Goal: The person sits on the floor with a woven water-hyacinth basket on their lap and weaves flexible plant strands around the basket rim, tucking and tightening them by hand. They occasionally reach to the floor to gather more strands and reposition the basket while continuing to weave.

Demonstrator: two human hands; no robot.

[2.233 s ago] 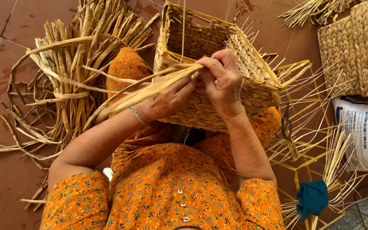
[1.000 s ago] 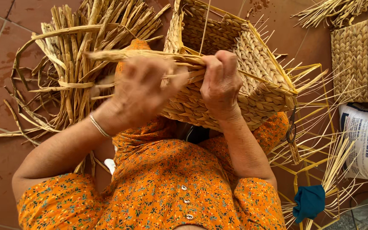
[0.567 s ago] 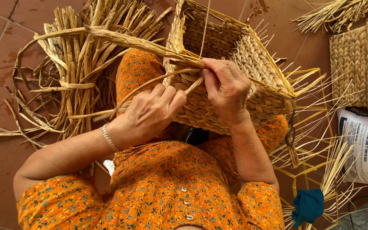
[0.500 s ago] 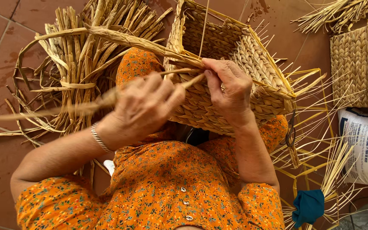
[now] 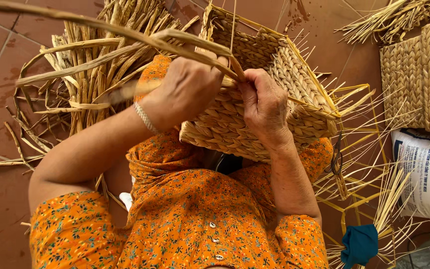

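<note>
A half-woven straw basket [image 5: 269,65] rests tilted on my lap, its open mouth facing away from me. My left hand [image 5: 185,89] is closed around long dried straw strands [image 5: 125,35] that arc up and off to the left. My right hand [image 5: 265,107] presses on the basket's near rim, pinching the strand where it enters the weave. A thin bracelet sits on my left wrist. I wear an orange flowered dress [image 5: 200,219].
A loose pile of dried straw [image 5: 75,94] lies on the red tiled floor at left. Finished woven baskets [image 5: 419,69] stand at upper right above a white sack [image 5: 426,174]. Yellow wire frames [image 5: 359,199], thin straw stalks and a teal cloth [image 5: 359,244] lie at right.
My left hand has swung back up from the left to the basket rim, pulling the strands taut over it. My right hand stayed on the rim.
</note>
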